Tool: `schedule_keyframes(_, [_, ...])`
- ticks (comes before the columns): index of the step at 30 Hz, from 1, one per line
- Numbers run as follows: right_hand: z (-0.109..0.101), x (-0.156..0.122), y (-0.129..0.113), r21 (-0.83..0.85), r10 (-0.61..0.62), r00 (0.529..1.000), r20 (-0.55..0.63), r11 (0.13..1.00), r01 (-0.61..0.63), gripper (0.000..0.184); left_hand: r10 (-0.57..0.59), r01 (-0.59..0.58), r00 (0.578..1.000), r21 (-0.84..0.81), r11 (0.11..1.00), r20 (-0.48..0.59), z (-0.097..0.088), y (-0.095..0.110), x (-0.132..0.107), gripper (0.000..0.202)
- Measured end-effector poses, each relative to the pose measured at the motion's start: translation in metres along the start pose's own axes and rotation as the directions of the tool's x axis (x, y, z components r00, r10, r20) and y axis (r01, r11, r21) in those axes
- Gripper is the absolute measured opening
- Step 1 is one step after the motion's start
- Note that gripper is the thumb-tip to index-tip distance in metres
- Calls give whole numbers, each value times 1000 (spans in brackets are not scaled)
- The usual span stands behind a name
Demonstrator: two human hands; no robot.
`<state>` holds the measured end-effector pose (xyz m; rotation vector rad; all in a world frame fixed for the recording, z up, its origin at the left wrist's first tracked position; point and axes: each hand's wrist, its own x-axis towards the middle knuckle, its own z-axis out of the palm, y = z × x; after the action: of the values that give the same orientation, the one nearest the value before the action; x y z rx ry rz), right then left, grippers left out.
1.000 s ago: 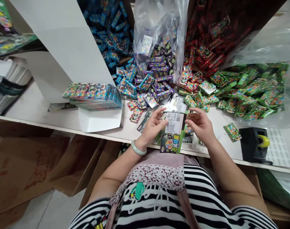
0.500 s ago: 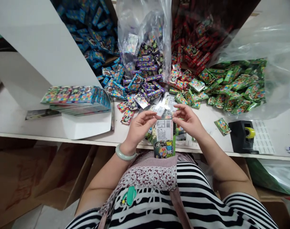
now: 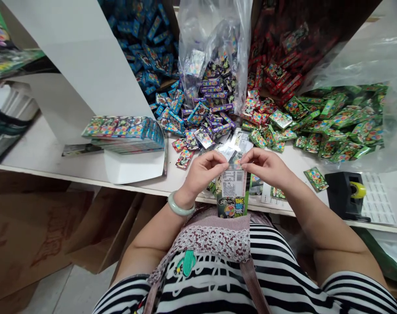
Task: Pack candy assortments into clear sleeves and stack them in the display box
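My left hand (image 3: 204, 172) and my right hand (image 3: 266, 165) both pinch the top edge of a tall printed packet (image 3: 231, 193) with a barcode label, held upright at the white table's (image 3: 41, 148) front edge against my body. The fingers of both hands are closed on it. A pale green bangle (image 3: 179, 207) circles my left wrist. Just beyond the hands lie shiny flat wrappers (image 3: 238, 140) and heaps of small packets: blue (image 3: 159, 65), purple (image 3: 214, 102), red (image 3: 270, 74) and green (image 3: 338, 124).
A stack of filled flat packs (image 3: 123, 131) lies at the left beside a white board (image 3: 87, 56). A black tape dispenser (image 3: 345, 194) and a label sheet (image 3: 378, 200) sit at the right. Clear plastic bags hold the purple and green heaps. Cardboard boxes (image 3: 38, 231) stand under the table.
Both hands have slid up the packet and come closer together, from holding its sides to pinching its top edge. The packet has stayed at the table's front edge.
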<state>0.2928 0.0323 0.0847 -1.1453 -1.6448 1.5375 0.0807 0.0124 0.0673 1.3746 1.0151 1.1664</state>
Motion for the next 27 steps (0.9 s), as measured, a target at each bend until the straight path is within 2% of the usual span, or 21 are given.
schedule_keyframes(2, [-1, -5, 0, -66, -51, 999, -1, 997, 50, 16, 68, -70, 995, 21, 997, 68, -5, 0, -3, 11])
schedule_keyframes(5, [0, -15, 5, -169, -195, 981, -15, 967, 190, 13, 115, -121, 986, 43, 992, 123, -11, -5, -8, 4])
schedule_keyframes(8, [4, -20, 15, -301, -344, 938, -50, 900, 314, 7, 108, -117, 987, 73, 990, 122, -12, -14, -12, 6])
schedule_keyframes(10, [7, -19, 23, -345, -390, 919, -64, 872, 346, 8, 78, -87, 992, 85, 993, 103, -10, -21, -12, 8])
schedule_keyframes(15, [13, -10, 44, -259, -306, 941, -146, 930, 262, 7, 77, -82, 995, 90, 993, 60, -7, -30, -5, 7])
schedule_keyframes(18, [17, -6, 54, -249, -309, 930, -202, 934, 256, 8, 70, -82, 992, 110, 991, 109, -8, -31, -1, 8])
schedule_keyframes(21, [20, -5, 59, -260, -298, 930, -214, 935, 240, 9, -7, -13, 988, 130, 991, 153, -11, -33, 0, 12])
schedule_keyframes(24, [16, -7, 62, -177, -239, 935, -261, 964, 196, 18, -82, 66, 992, 152, 986, 100, -17, -44, 8, 20])
schedule_keyframes(27, [2, -16, 70, -75, -176, 921, -349, 984, 159, 31, -105, 96, 994, 265, 960, 20, -30, -63, 24, 21])
